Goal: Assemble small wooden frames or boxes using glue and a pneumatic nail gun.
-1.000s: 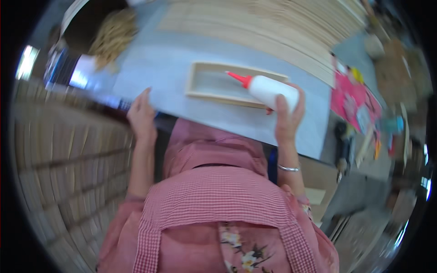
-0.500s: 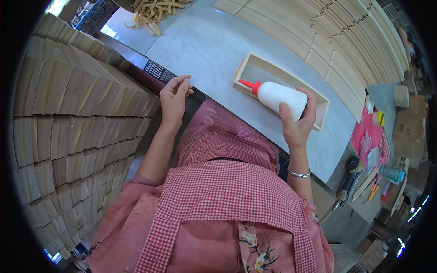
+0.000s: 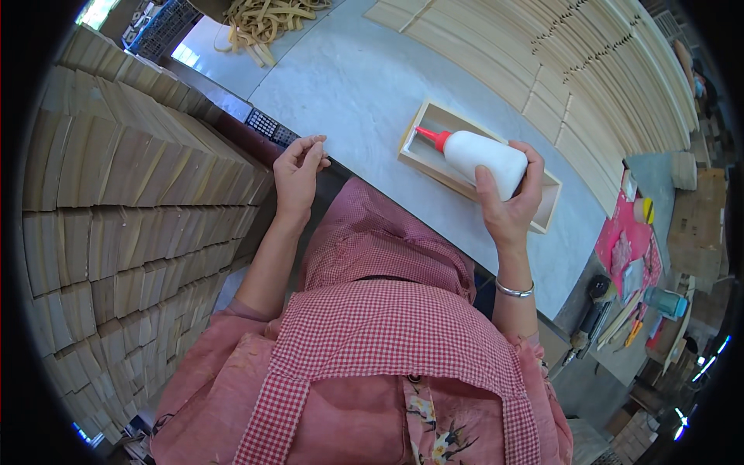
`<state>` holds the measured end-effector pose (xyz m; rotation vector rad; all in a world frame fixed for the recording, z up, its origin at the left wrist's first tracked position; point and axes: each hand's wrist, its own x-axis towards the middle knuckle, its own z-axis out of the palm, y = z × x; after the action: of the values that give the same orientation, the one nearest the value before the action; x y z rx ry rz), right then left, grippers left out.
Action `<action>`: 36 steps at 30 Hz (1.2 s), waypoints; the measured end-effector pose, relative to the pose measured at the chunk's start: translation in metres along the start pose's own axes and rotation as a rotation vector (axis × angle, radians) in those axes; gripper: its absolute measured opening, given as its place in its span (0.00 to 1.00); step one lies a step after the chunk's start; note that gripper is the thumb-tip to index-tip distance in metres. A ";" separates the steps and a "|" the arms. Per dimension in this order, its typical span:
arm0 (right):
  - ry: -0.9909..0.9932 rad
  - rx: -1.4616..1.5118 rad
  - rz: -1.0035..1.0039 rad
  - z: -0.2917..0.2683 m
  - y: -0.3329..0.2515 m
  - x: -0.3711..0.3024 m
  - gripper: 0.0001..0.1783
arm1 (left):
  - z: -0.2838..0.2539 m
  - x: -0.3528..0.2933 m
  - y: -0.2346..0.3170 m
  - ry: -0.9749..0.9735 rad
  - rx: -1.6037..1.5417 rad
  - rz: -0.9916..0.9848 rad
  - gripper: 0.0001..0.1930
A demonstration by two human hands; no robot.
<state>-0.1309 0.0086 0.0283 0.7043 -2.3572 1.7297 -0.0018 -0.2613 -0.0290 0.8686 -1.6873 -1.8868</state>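
Observation:
My right hand [image 3: 508, 203] is wrapped round a white squeeze glue bottle [image 3: 484, 159] with a red pointed nozzle. The bottle lies tilted over a shallow, open rectangular wooden box [image 3: 549, 207], its nozzle pointing left above the box's left end. Whether the tip touches the wood I cannot tell. My left hand [image 3: 297, 178] is away from the box, by the table's near edge, its fingers curled in a loose pinch. Anything between those fingertips is too small to make out.
The box rests on a pale table [image 3: 341, 93]. Long wooden strips [image 3: 496, 54] lie along its far side. Curled strips [image 3: 267, 23] are heaped at the far left. Stacked wooden pieces [image 3: 147, 170] rise beside my left arm. Tools and a pink cloth [image 3: 620, 229] lie at right.
The bottle's nozzle has shifted slightly right and up, from the box's left end edge to over its inside. My left hand stays nearly still.

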 end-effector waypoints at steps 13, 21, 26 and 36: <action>0.090 -0.122 -0.087 0.005 0.006 0.030 0.31 | -0.007 0.002 0.000 0.030 0.016 -0.019 0.10; 0.122 -0.161 -0.054 -0.012 0.002 0.026 0.30 | -0.009 0.001 -0.006 0.033 0.024 -0.026 0.10; 0.171 -0.220 -0.049 -0.035 0.005 0.015 0.30 | -0.007 0.000 -0.006 0.037 0.019 -0.039 0.10; 0.297 -0.320 -0.001 -0.086 0.017 -0.009 0.29 | 0.001 -0.004 -0.006 0.053 0.006 -0.078 0.10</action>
<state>-0.1447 0.0953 0.0388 0.3687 -2.3386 1.3021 0.0004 -0.2570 -0.0344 0.9908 -1.6500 -1.8928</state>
